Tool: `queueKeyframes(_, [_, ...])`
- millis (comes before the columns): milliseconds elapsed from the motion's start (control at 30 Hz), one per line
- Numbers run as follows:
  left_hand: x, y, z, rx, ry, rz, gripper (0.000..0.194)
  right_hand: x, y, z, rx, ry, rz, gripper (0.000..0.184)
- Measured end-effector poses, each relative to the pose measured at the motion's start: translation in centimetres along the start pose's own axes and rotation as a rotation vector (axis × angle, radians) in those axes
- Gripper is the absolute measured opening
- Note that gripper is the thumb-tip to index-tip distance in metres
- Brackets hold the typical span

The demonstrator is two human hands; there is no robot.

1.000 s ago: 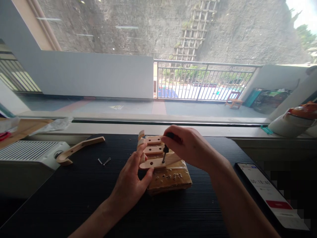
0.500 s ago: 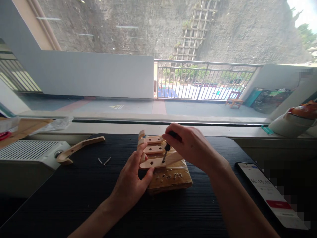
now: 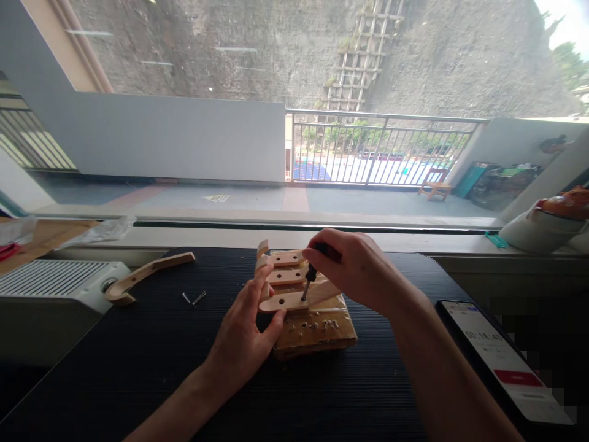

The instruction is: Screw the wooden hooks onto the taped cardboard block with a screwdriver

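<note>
Closed around the dark handle of a screwdriver [image 3: 311, 273], the fingers of a right hand [image 3: 356, 264] hold it at a tilt, its tip meeting the right-hand hole in the near strip [image 3: 292, 301] of pale wood, just below and left of them. The left hand [image 3: 246, 316] grips that strip's left end, its fingers parted only by the wood, with the thumb at the near edge. Two more strips [image 3: 288, 275] lie beyond, between the two hands. Under the strips sits a tape-wrapped block [image 3: 317, 339], its pitted near part exposed to the right of the left thumb. Farther left of the left fingers, loose screws [image 3: 199, 298] and a bent wooden arm [image 3: 151, 269] rest on the black counter [image 3: 359, 399]. A phone [image 3: 497, 356] lies well to the right of both sets of fingers.
</note>
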State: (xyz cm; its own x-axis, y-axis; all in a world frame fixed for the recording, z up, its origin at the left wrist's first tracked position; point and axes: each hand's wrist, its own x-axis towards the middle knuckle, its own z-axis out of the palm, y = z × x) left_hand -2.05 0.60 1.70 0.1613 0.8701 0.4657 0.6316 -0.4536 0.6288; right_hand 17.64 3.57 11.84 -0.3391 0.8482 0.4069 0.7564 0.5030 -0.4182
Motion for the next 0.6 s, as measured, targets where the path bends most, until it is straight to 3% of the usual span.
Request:
queueKeyframes(167, [0.0,0.05,0.01,-0.001,-0.013,-0.009,0.061,0.21,0.76,0.23,-0.107,0.072,0.092,0.038])
queueKeyframes(400, [0.06,-0.13,0.09,-0.006,-0.015,-0.015,0.061,0.09,-0.04,0.19,-0.088,0.028,-0.042,0.031])
queueKeyframes(600, [-0.01,-0.19,0.05,-0.004,-0.012,-0.012,0.061,0.45,0.81,0.53,-0.248,0.104,0.092,0.04])
